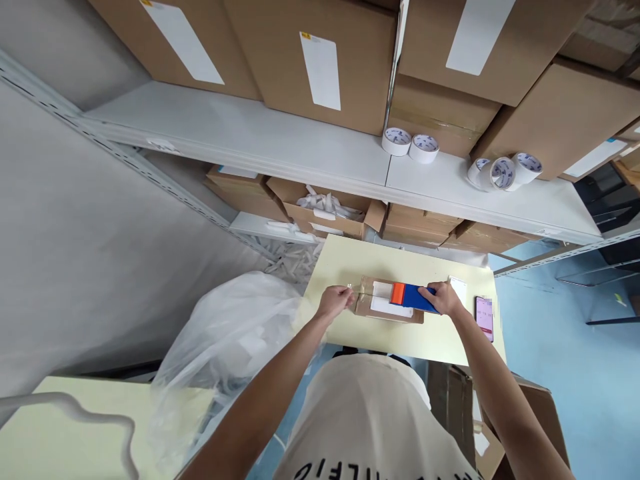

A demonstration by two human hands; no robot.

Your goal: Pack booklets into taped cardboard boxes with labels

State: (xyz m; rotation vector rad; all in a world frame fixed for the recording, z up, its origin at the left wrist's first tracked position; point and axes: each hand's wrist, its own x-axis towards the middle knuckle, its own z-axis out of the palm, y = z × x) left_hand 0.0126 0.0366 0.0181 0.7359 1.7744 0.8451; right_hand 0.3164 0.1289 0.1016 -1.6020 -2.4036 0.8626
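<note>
A small brown cardboard box (366, 301) with white labels (382, 299) on top lies on the pale yellow table (390, 257). My right hand (444, 298) grips a blue and orange tape dispenser (413, 297), which covers the right part of the box's top. Its orange end points left, over the label. At the box's left end is my left hand (338, 301), its fingers closed in a pinch. What they hold is too small to make out; a tiny whitish bit shows by the fingertips.
A phone (484, 319) and a white card (457, 288) lie right of the box. Behind stands a shelf (320, 147) with large cartons and several tape rolls (424, 148). Clear plastic bagging (235, 333) bulges at the table's left. An open carton (540, 407) stands below right.
</note>
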